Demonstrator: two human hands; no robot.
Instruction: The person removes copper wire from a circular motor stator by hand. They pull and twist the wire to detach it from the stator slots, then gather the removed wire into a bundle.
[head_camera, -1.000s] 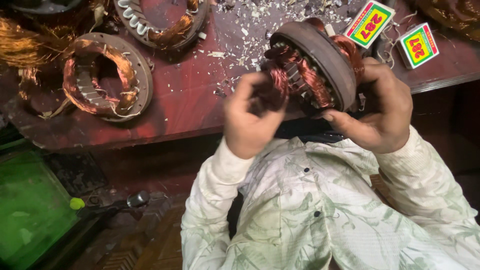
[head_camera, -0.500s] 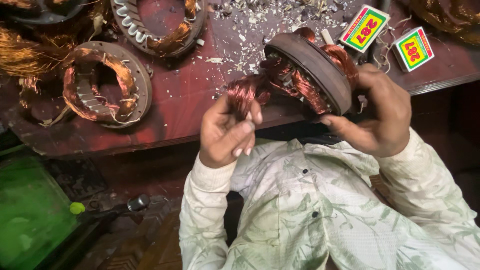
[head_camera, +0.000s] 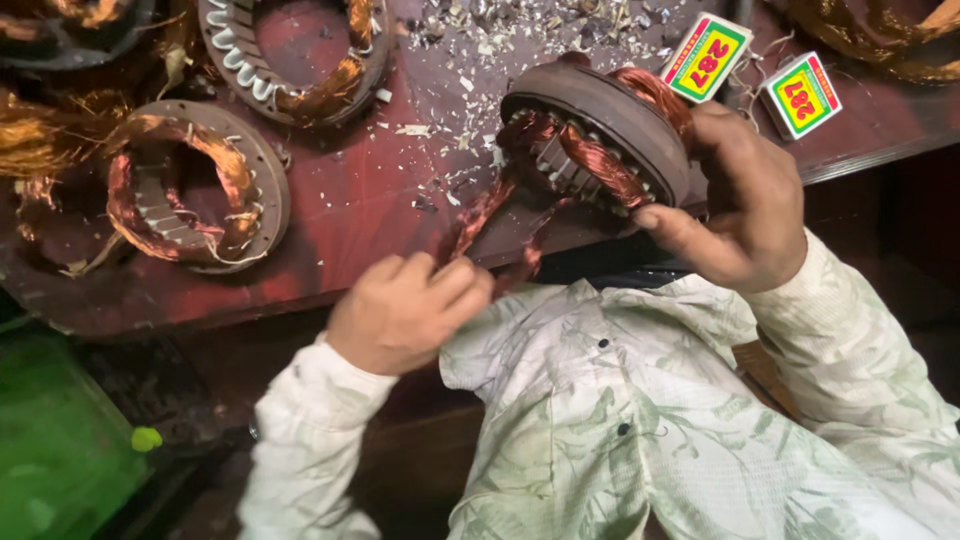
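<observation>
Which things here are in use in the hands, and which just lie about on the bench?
In use:
- stator, held by the right hand
- copper coil, pulled out by the left hand

Lying about:
- wound stator
- second stator
- two small boxes
- scraps
- bench

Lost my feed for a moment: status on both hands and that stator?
Right hand grips stator over the table edge. Left hand clamped on copper coil, stretched out from the stator's core. Nothing in the way.
</observation>
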